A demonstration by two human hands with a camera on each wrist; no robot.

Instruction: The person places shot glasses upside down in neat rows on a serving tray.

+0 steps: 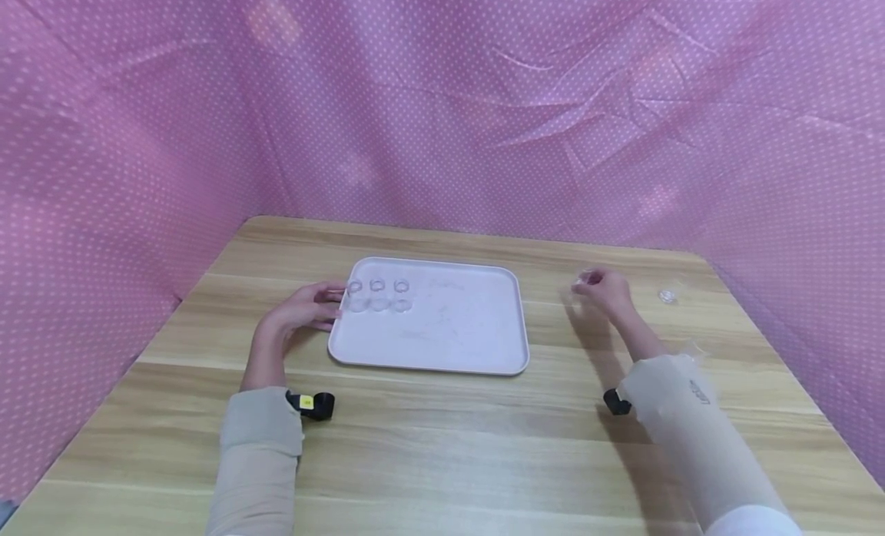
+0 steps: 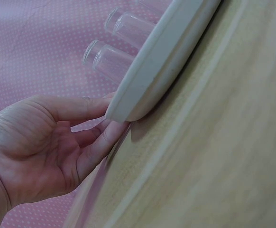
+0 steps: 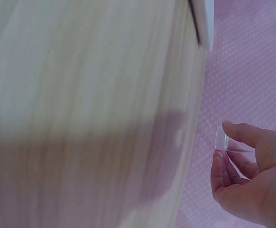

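Observation:
A white rectangular tray [image 1: 456, 321] lies on the wooden table. My left hand [image 1: 304, 309] pinches its left rim; in the left wrist view the thumb is at the upper side and fingers reach beneath the edge. Several small clear glasses [image 2: 114, 61] stand near the tray's left side, seen from above as paired rings. Out to the right of the tray, my right hand [image 1: 604, 290] is raised over the table. Between thumb and fingertips it holds a clear glass [image 3: 221, 137], partly hidden by the fingers.
Another clear round glass item [image 1: 667, 296] sits on the table [image 1: 442, 444] at the far right. A faint transparent object [image 1: 694, 350] shows beside the right sleeve, partly covered. Pink dotted cloth [image 1: 442, 121] hangs around the table's back and sides.

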